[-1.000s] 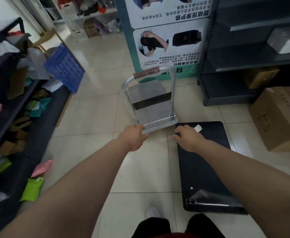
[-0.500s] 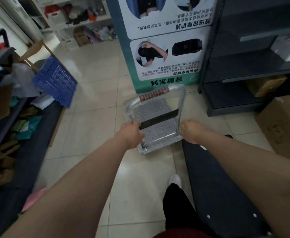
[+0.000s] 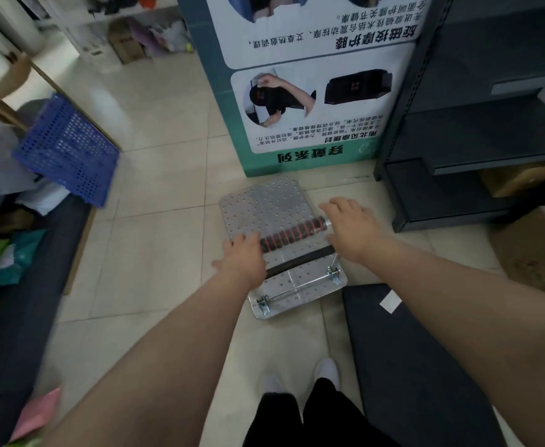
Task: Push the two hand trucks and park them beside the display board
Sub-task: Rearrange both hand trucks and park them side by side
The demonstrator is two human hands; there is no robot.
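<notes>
A silver hand truck [image 3: 264, 204] with a perforated deck stands on the tiles, its front edge touching the foot of the teal and white display board [image 3: 313, 91]. Its handle has a red and black grip [image 3: 293, 235]. My left hand [image 3: 242, 259] is curled over the handle's left end. My right hand [image 3: 351, 230] lies on the right end with fingers spread. A second, black hand truck [image 3: 409, 350] lies flat at the lower right with a white label on its deck, behind and to the right of the silver one.
Dark metal shelving [image 3: 458, 140] stands right of the board, with a cardboard box [image 3: 535, 253] beside it. A blue perforated crate [image 3: 67, 150] leans on cluttered low shelves at the left. My feet [image 3: 326, 372] are just behind the silver truck.
The silver hand truck rolled forward up to the board's foot as I walked after it. My hands went from the handle's side tubes to its top bar, and the right fingers spread.
</notes>
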